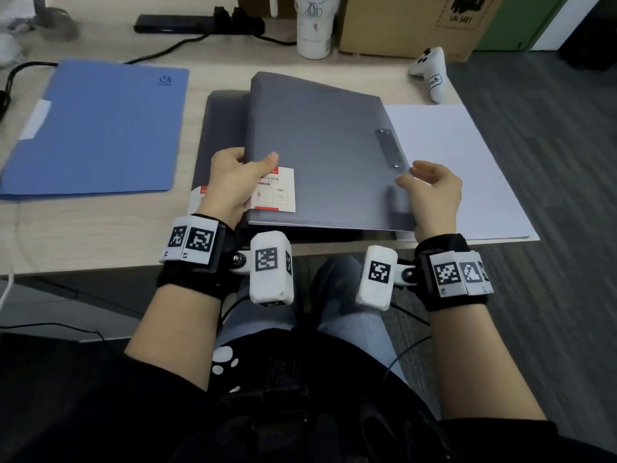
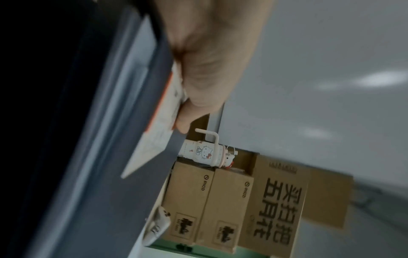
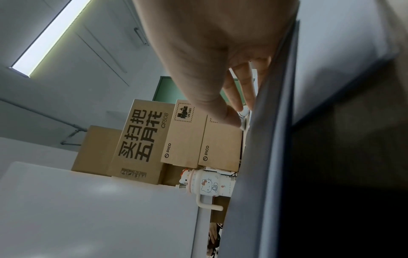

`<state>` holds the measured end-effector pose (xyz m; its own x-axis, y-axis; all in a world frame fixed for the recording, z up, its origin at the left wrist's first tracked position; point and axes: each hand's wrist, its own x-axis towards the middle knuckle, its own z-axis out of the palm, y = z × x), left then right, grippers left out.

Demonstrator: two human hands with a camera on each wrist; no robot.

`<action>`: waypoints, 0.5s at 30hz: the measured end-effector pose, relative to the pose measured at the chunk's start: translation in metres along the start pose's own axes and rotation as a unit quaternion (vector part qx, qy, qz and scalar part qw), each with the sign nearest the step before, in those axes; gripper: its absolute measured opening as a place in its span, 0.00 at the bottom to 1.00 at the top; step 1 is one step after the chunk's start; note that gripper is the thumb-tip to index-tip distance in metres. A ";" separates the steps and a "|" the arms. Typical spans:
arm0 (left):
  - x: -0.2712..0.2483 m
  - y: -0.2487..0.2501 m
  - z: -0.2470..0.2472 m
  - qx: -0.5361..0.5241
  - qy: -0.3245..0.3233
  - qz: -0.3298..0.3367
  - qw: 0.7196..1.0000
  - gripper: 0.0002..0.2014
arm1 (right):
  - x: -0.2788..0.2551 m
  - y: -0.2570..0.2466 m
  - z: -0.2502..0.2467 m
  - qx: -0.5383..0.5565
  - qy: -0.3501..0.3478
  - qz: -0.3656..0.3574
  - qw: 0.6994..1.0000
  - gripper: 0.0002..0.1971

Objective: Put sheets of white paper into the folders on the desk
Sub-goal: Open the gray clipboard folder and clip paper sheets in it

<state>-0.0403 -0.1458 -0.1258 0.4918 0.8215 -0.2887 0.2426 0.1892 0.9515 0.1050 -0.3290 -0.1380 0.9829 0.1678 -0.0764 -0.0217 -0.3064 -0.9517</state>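
Observation:
A grey folder (image 1: 320, 145) is held closed between both hands, over a second grey folder (image 1: 223, 128) that lies flat on the desk. My left hand (image 1: 247, 168) grips its left edge, thumb on top beside the white and red label (image 1: 280, 192). My right hand (image 1: 414, 177) holds its right edge near the metal clip strip, thumb over the cover. A stack of white paper (image 1: 450, 168) lies on the desk under and right of this folder. The left wrist view shows the left hand (image 2: 198, 78) on the label (image 2: 154, 139). In the right wrist view the right hand (image 3: 220, 61) lies against the folder edge (image 3: 264, 157).
A closed blue folder (image 1: 96, 128) lies at the left of the desk (image 1: 100, 245). Along the back stand a black power strip (image 1: 200, 23), a white cartoon mug (image 1: 314, 28) and cardboard boxes (image 1: 410, 25). A white plush toy (image 1: 430, 73) sits at the back right corner.

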 end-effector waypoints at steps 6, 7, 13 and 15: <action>-0.006 0.004 -0.017 -0.038 -0.022 0.070 0.997 0.18 | -0.004 -0.009 0.006 0.065 -0.021 0.046 0.997 0.18; -0.007 0.005 -0.022 -0.038 -0.033 0.080 0.996 0.15 | -0.005 -0.011 0.009 0.078 -0.041 0.065 0.994 0.15; -0.012 0.008 -0.056 -0.037 -0.024 0.093 0.995 0.16 | -0.022 -0.030 0.033 0.132 -0.102 0.063 0.984 0.07; -0.012 0.010 -0.066 -0.020 -0.009 0.092 0.996 0.11 | -0.031 -0.039 0.046 0.148 -0.085 0.056 0.984 0.07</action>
<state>-0.0993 -0.1181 -0.1057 0.5399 0.8344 -0.1107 0.1144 0.0575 0.9918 0.0674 -0.2792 -0.1118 0.9270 0.3101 -0.2112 -0.2057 -0.0508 -0.9773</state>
